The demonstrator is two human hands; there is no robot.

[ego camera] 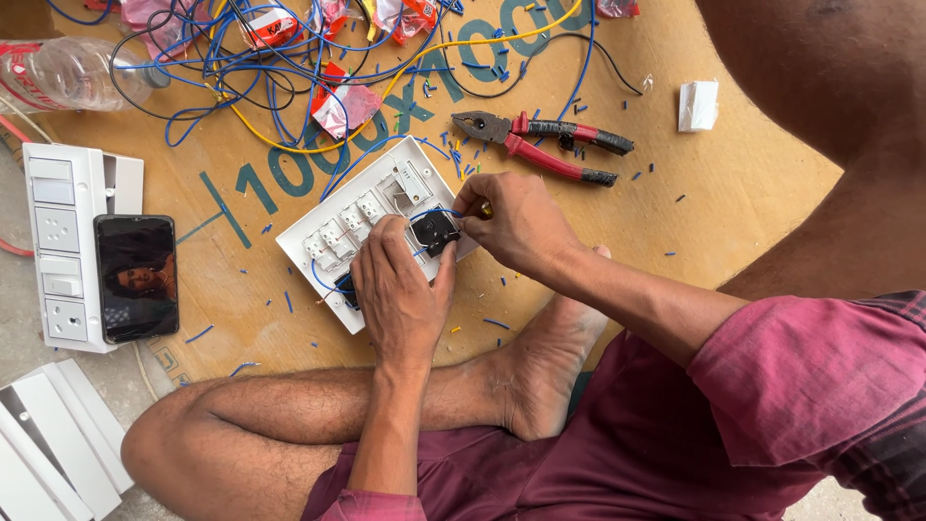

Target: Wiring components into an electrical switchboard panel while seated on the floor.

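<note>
Your right fingers are pressed together in a pinch on a small yellow-tipped tool, its tip lost behind them, right at the black module. Your left fingers lie close together and curled over the plate, their tips pressed down just beside that same module — whether they grip it or only steady it, you cannot tell. The right hand comes in from the module's right side, the left hand from below it, and the two nearly meet over it.

The module sits in the white switch plate, which lies face down and tilted on the brown board. A blue wire loops over the module's top, and a row of white switch backs runs away to the module's left.

Beyond the module, up and to the right, the red-handled pliers lie on the board, jaws pointing left. A tangle of blue, yellow and black wires spreads above and left of it — with red wrappers among them. Short blue wire clippings are scattered all round.

Far left of the module, a phone rests on a second white switchboard, and a clear bottle lies beyond that. A small white block sits well to the module's upper right. Your bare foot rests just below it.
</note>
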